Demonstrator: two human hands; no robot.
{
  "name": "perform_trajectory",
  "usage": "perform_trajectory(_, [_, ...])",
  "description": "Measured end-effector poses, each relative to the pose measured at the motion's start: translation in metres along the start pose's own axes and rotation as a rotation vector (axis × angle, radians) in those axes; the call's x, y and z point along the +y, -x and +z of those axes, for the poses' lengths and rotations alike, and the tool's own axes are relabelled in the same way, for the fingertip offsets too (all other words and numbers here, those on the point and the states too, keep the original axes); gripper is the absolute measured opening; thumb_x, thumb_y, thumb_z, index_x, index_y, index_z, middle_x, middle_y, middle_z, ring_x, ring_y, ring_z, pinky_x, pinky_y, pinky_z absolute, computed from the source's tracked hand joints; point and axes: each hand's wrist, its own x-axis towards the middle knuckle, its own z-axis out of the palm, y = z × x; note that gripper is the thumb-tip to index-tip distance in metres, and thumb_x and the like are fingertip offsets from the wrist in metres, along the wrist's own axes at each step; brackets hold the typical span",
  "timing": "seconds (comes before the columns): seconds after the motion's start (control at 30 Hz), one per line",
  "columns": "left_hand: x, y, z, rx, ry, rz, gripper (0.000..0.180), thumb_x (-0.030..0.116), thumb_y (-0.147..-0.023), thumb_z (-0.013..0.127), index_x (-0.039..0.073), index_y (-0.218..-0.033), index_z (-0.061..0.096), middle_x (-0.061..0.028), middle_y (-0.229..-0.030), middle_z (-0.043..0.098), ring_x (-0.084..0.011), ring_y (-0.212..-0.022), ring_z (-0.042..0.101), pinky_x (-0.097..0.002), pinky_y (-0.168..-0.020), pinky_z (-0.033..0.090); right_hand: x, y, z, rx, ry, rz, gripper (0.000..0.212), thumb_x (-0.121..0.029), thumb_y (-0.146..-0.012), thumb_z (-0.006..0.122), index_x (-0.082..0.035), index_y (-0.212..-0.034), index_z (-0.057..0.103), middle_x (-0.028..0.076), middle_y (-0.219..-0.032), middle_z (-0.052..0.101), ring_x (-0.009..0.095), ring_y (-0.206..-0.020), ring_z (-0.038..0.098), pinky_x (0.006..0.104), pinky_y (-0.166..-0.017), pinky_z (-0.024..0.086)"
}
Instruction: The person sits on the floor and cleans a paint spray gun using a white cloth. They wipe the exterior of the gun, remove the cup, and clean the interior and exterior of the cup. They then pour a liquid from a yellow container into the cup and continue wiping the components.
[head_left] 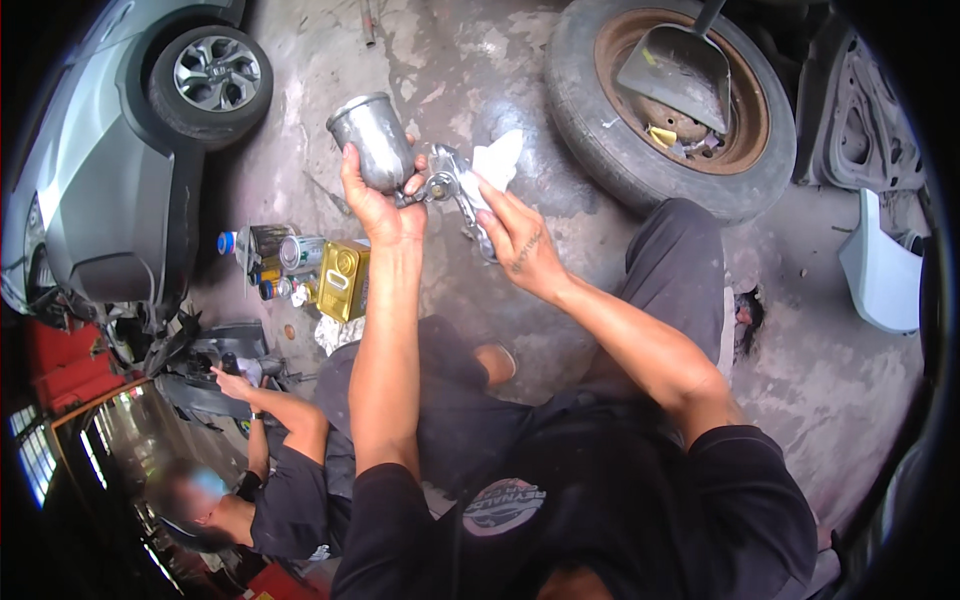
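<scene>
My left hand (378, 205) is wrapped round the base of the metal cup of a paint spray gun (372, 130), in the middle of the head view. The cup tilts up and to the left. The gun's body (440, 185) extends to the right of it, toward my other hand. In my right hand (520, 240) a crumpled white rag (497, 160) is pinched against the gun's body and handle. My right fingers partly cover the handle, and whether the rag is cloth or paper I cannot tell.
A yellow rectangular can (343, 280), a round tin (302, 254) and several bottles stand left of my forearm. A grey car (120, 160) is at the left. At upper right lies a tyre (580, 110) with a dustpan (680, 75) on it. A co-worker (290, 500) sits at lower left.
</scene>
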Motion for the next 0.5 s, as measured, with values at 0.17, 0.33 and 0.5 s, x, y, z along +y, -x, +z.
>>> perform_trajectory(0.17, [-0.001,-0.002,-0.005,0.111,0.015,0.01,0.06,0.054,-0.094,0.067,0.004,-0.126,0.058,-0.0206,-0.099,0.067,-0.0288,-0.07,0.063,-0.0296,-0.047,0.045,-0.003,0.002,-0.029,0.144,-0.194,0.123,0.058,-0.021,-0.103,0.061,0.002,-0.153,0.045,0.029,-0.138,0.062,0.04,-0.125,0.064,0.0384,-0.106,0.048])
perform_trajectory(0.33, [-0.011,0.004,0.019,0.218,0.019,0.049,0.054,0.049,-0.095,0.069,0.005,-0.123,0.054,-0.0117,-0.095,0.064,-0.0272,-0.064,0.063,-0.0282,-0.043,0.044,0.0,-0.035,0.01,0.086,0.053,-0.106,0.057,-0.013,-0.095,0.068,0.004,-0.147,0.049,0.028,-0.115,0.067,0.038,-0.11,0.067,0.0443,-0.096,0.049])
perform_trajectory(0.5, [-0.011,0.006,0.015,0.196,-0.051,-0.004,0.041,0.047,-0.096,0.069,0.012,-0.114,0.06,-0.0041,-0.092,0.065,-0.0161,-0.075,0.062,-0.0291,-0.051,0.042,-0.001,-0.065,-0.018,-0.175,0.077,0.193,0.033,-0.014,-0.09,0.077,-0.001,-0.118,0.065,0.015,-0.087,0.073,0.017,-0.086,0.071,0.0368,-0.078,0.053])
